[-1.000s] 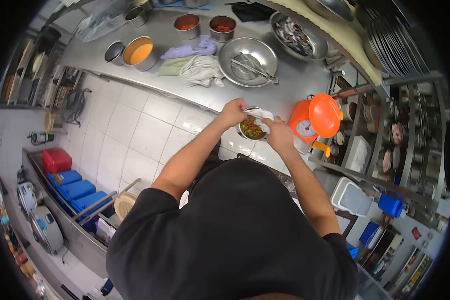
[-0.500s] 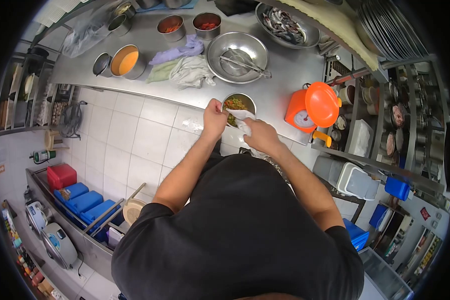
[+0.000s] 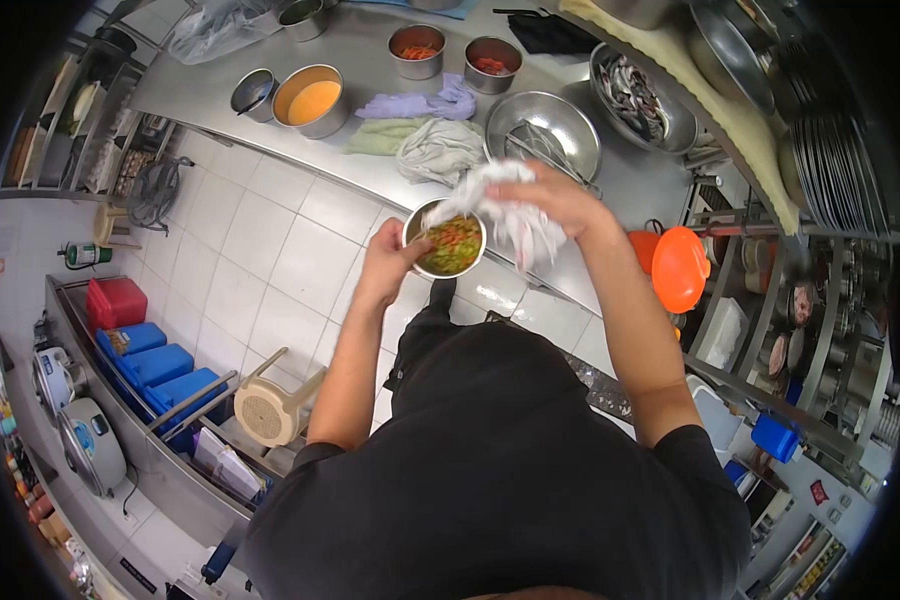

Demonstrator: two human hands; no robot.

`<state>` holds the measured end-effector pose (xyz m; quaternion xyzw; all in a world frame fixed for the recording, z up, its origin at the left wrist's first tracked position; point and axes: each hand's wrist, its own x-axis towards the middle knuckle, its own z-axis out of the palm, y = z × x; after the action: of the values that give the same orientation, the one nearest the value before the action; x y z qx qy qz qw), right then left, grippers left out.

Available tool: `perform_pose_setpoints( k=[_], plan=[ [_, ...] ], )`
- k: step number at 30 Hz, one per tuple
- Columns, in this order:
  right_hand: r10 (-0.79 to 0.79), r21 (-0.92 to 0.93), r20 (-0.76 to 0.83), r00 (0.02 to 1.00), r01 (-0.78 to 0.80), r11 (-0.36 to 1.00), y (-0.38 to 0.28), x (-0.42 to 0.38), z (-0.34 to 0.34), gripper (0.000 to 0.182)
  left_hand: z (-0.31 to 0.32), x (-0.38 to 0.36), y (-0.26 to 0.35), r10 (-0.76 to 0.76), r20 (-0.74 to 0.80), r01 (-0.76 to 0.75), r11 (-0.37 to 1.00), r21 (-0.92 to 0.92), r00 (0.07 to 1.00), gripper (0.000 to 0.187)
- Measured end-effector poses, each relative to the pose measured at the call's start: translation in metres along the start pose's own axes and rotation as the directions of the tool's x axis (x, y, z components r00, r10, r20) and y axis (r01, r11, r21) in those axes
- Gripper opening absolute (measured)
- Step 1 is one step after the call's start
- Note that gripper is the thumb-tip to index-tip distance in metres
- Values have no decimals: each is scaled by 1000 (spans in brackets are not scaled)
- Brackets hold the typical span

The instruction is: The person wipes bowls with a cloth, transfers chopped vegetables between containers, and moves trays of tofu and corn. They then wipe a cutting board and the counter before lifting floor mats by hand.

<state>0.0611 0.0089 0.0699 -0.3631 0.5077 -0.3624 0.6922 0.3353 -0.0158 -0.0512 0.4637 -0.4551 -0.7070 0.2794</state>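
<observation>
— What do the two hands have?

— The left hand (image 3: 388,258) is clenched on the rim of one small steel bowl (image 3: 446,240) of chopped red and green bits, held up off the table (image 3: 630,175), near its front edge. The right hand (image 3: 560,200) has its grip closed around one white cloth (image 3: 510,215), bunched, just beside the bowl and touching its rim.

— And low down, closest in?

— One pale plastic stool (image 3: 270,408) on the tiled floor, three blue bins (image 3: 160,370) and one red box (image 3: 115,303) along the left wall.

— On the table itself?

— Three more cloths in a heap past the bowl: one green (image 3: 380,137), one grey-white (image 3: 440,150), one lilac (image 3: 425,102). Beside them one big empty steel bowl (image 3: 545,135) with tongs (image 3: 535,140) lying in it. To the right, one orange scale (image 3: 670,265).

— Farther back?

— One pot of orange sauce (image 3: 312,100), one small dark cup (image 3: 253,95) next to it, and two little pots with red pieces (image 3: 417,50) and (image 3: 488,65). At the far right — one wide bowl of small fish (image 3: 635,95). How many plates stand in the stack (image 3: 830,100) above it, I cannot tell.
</observation>
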Motion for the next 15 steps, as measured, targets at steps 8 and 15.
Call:
perform_pose_setpoints(
  k=[8, 15],
  plan=[
    [-125, 86, -225, 966, 148, 985, -64, 187, -7, 41, -54, -4, 22, -63, -74, 64, 998, 2, 995, 27],
    [-408, -825, -399, 821, -128, 550, -30, 221, -38, 61, -53, 10, 40, 6, -90, -15, 995, -103, 996, 25]
  ],
)
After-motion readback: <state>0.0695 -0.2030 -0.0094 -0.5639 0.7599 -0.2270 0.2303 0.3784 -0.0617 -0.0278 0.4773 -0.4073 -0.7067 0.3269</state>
